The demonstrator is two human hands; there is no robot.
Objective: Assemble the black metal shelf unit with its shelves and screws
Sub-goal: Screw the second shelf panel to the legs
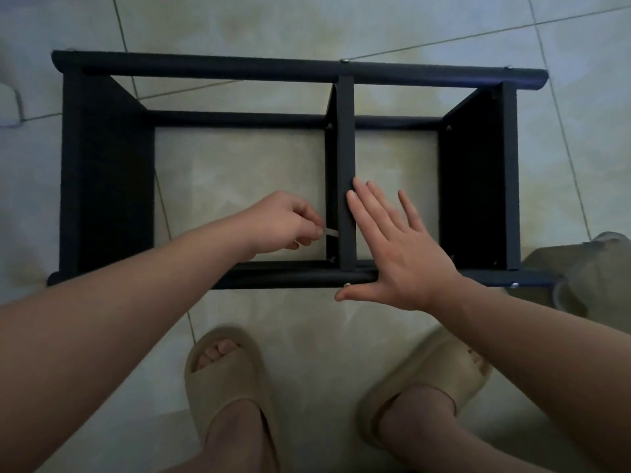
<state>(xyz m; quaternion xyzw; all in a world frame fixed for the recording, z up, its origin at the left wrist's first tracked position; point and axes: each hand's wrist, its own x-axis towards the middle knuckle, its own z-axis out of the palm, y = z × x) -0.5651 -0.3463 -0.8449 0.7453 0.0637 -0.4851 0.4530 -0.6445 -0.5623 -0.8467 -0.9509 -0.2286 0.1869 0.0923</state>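
The black metal shelf unit (290,68) lies on its side on the tiled floor, its three shelves standing as upright panels between the round poles. My left hand (283,220) pinches a small silvery tool (330,232) whose tip points at the left face of the middle shelf (345,138), near its lower end. My right hand (399,247) lies flat with spread fingers against the middle shelf's edge, thumb under the near pole (290,278). Small screw heads (347,285) show along the poles.
My two feet in beige slides (225,380) stand just in front of the near pole. Another beige slide (580,268) rests beside the unit's right end. A pale object (8,104) sits at the far left edge. Bare tiles surround the unit.
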